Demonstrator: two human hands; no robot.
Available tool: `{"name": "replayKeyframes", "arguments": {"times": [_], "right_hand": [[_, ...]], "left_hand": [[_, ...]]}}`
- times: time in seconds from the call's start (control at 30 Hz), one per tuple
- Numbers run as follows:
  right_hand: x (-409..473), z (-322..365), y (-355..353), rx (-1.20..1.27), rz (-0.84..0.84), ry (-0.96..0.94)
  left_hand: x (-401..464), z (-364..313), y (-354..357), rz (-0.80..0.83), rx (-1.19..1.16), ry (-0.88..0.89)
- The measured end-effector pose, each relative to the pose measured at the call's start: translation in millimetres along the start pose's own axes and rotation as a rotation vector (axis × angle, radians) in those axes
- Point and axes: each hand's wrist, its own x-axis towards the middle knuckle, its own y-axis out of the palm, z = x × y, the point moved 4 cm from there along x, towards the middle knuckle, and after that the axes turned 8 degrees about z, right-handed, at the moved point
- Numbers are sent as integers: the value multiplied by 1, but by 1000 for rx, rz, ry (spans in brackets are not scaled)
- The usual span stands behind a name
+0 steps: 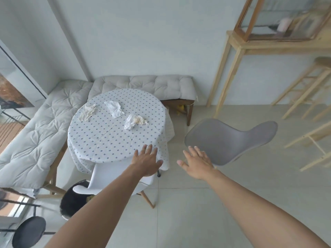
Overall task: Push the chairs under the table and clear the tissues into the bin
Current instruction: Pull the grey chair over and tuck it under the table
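Note:
A round table [107,138] wears a dotted white cloth. Three crumpled tissues lie on it: one [88,112] at the far left, one [114,108] in the middle, one [134,121] to the right. A white chair [109,178] stands partly tucked under the table's near edge. My left hand [147,160] hovers open above its seat, by the cloth's edge. A grey chair [227,140] stands out on the floor right of the table. My right hand [196,162] is open, its fingers at the grey seat's near edge.
A cushioned corner bench [44,126] wraps the table's left and far sides. A wooden console [254,45] and wooden stools [309,90] stand at the right. A black round bin or stool [75,199] sits below the white chair. Tiled floor spreads in front.

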Motion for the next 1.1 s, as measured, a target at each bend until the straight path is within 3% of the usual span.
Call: {"name": "replayKeyframes", "arguments": {"times": [0.43,0.83,1.1], "right_hand": [[-5,-247,-93,-37,-109,119],[97,-403,-145,-80,-32,56],[154,-495,-157,-147,113,-68]], "left_hand": [[127,-217,-55,-1,16,71],[293,-343,-87,78,-30,30],[352,-415,-83,117,-127,-70]]}}
